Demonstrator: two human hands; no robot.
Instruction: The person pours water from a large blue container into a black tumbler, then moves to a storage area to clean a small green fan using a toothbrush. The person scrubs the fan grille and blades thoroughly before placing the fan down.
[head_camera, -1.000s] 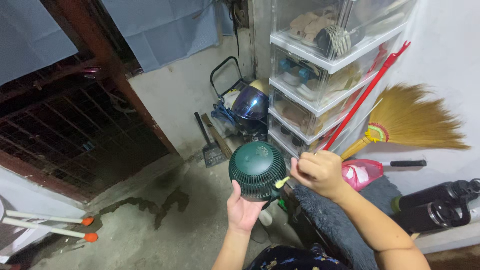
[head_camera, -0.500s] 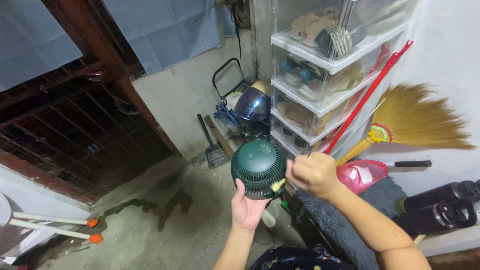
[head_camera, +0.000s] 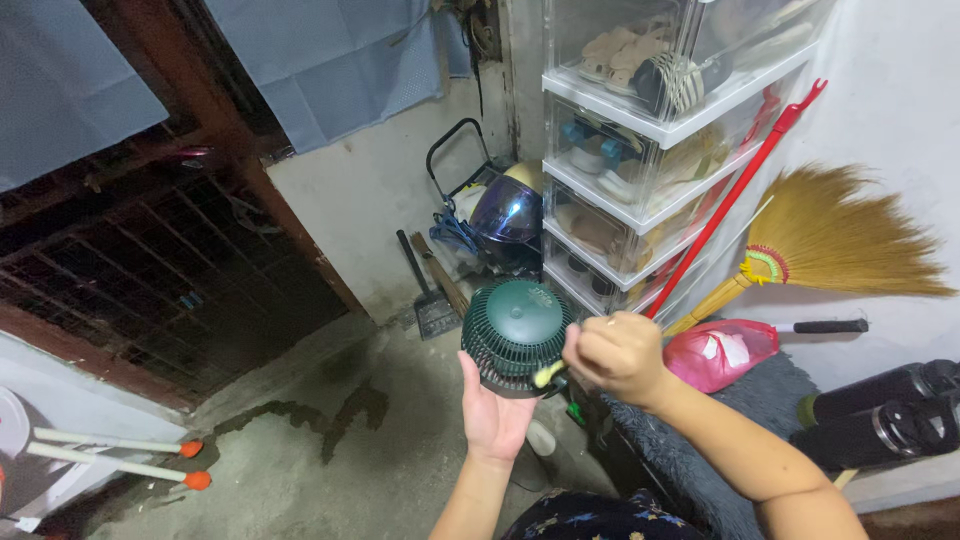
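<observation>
The dark green round fan (head_camera: 516, 335) sits in the middle of the view, held up above the concrete floor (head_camera: 300, 470). The left hand (head_camera: 495, 415) cups it from below, palm up, fingers spread against its underside, so the fan lies directly above that hand. The right hand (head_camera: 615, 355) is clenched around a small yellow-tipped tool (head_camera: 548, 374), whose tip touches the fan's lower right edge; its long axis runs from right to left, toward the fan. The fan's slatted grille rings a smooth domed centre facing the camera. Beyond stand clear stacked drawers (head_camera: 640, 170), a straw broom (head_camera: 830, 245) and a helmet (head_camera: 508, 210).
</observation>
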